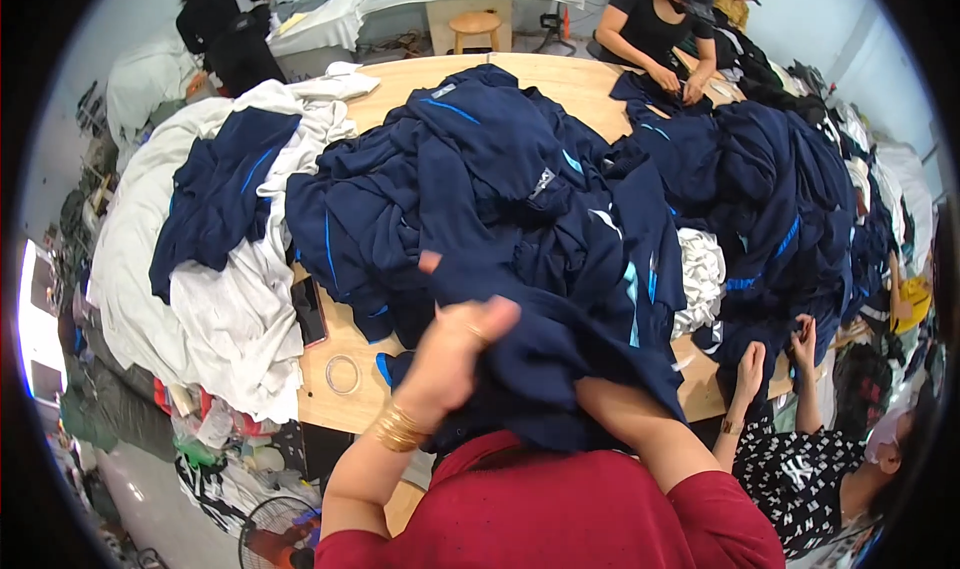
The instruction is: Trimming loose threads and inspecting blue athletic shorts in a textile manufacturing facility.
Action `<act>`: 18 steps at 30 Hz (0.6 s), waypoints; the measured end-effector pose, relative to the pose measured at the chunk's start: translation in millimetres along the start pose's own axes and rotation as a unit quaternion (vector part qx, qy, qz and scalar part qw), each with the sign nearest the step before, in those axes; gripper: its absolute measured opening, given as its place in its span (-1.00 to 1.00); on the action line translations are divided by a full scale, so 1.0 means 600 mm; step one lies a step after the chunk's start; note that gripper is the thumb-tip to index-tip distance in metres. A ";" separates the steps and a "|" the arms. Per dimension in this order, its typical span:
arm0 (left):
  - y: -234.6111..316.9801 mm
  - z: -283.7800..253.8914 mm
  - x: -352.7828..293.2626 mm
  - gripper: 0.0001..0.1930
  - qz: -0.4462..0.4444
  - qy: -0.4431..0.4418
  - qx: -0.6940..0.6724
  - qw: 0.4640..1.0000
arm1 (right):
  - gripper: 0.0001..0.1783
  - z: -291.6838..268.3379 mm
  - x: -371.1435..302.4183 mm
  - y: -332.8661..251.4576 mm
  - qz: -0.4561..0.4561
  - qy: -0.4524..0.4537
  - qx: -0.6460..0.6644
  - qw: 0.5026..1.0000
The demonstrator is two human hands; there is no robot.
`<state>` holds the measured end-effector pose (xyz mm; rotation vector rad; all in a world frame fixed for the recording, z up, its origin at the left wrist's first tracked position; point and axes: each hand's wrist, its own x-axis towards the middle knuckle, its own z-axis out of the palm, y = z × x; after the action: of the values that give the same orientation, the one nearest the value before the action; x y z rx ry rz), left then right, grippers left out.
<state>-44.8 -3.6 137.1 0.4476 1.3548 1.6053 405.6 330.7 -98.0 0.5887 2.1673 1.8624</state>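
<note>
A navy garment (545,334) is bunched up in front of my chest, smeared by motion. My left hand (450,359), with gold bangles at its wrist, is closed on the garment's left edge, thumb on top. My right forearm (645,414) reaches in under the cloth from the right, and the hand itself is hidden by it. A fingertip (430,261) pokes out above my left hand; which hand it belongs to I cannot tell. Just beyond lies a large heap of navy garments (480,159) with light blue trim.
White cloth (240,319) is piled at left, a navy garment (225,189) on it. A phone (310,311) and a clear ring (342,374) lie on the wooden table (345,409). At right, a co-worker's hands (775,354) handle navy cloth; another person (660,29) works at the far side.
</note>
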 end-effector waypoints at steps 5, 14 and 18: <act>-0.128 -0.190 0.034 -0.72 0.029 0.150 0.431 0.889 | -0.79 -0.125 0.002 0.040 -0.082 -0.173 -0.341 0.921; -0.152 0.127 0.036 -0.13 0.198 -0.566 0.509 0.617 | -0.77 -0.349 -0.279 -0.045 0.126 -0.280 -0.653 0.692; -0.174 0.130 0.088 -0.14 0.029 -0.686 0.449 0.571 | -0.79 -0.571 -0.159 -0.105 0.124 -0.370 -0.810 0.438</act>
<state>34.4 76.2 52.5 1.8591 0.6613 0.0340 337.6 -23.8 -110.1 0.8172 -0.6462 2.0571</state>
